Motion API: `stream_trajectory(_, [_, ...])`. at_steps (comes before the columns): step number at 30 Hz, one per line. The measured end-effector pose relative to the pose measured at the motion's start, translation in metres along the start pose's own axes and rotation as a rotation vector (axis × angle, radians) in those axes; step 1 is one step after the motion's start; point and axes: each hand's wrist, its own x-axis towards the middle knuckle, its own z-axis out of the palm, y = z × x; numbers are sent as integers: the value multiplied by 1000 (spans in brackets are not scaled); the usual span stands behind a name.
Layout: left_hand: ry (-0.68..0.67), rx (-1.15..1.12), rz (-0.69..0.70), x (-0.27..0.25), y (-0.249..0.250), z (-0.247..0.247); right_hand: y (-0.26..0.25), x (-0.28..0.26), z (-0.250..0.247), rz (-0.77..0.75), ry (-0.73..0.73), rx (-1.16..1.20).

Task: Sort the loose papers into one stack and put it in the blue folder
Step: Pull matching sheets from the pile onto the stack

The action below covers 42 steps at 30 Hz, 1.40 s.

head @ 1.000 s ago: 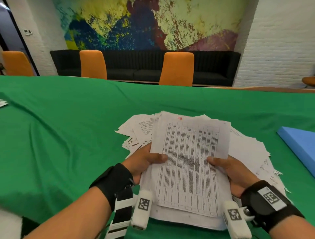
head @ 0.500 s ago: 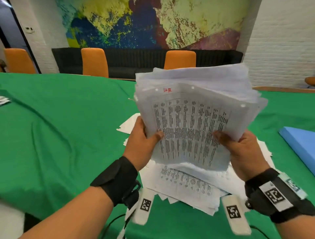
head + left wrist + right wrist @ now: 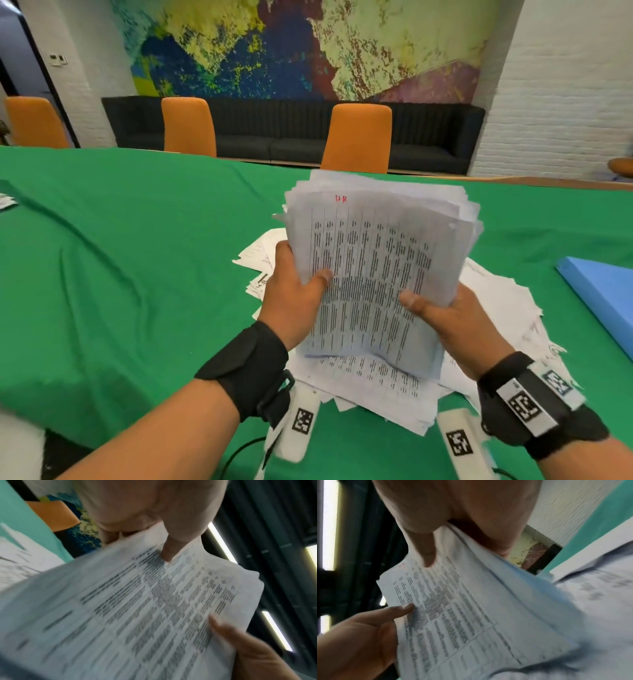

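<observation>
We see the blue folder (image 3: 606, 294) at 3 o'clock on the bench (image 3: 120, 274), cut off by the frame edge, contents unseen. Our left hand (image 3: 294, 301) and right hand (image 3: 452, 325) pinch the paper stack (image 3: 376, 267) upright over loose papers (image 3: 496, 308). Wrist views show blurred print and both thumbs pressing the front sheet.

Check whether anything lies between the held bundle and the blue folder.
Nothing solid does. Both hands, left and right, hold the paper bundle upright; between it and the blue folder lie only loose papers on the green cloth.
</observation>
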Motion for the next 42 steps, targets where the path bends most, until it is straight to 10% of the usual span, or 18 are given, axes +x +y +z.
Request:
stream_trajectory(11, [-262,435,-454,35,-56,-55,25,15,-103,382,346,-35])
stream_trajectory(18, [-401,610,-446,45,-62,-21,76,-7,-126,667,320,7])
stream_trajectory(30, [-432,372,-590,51,-42,43,88,-13,-127,629,285,201])
stream_trajectory(42, [-488,492,-435,46,-39,6,65,-22,-131,550,295,338])
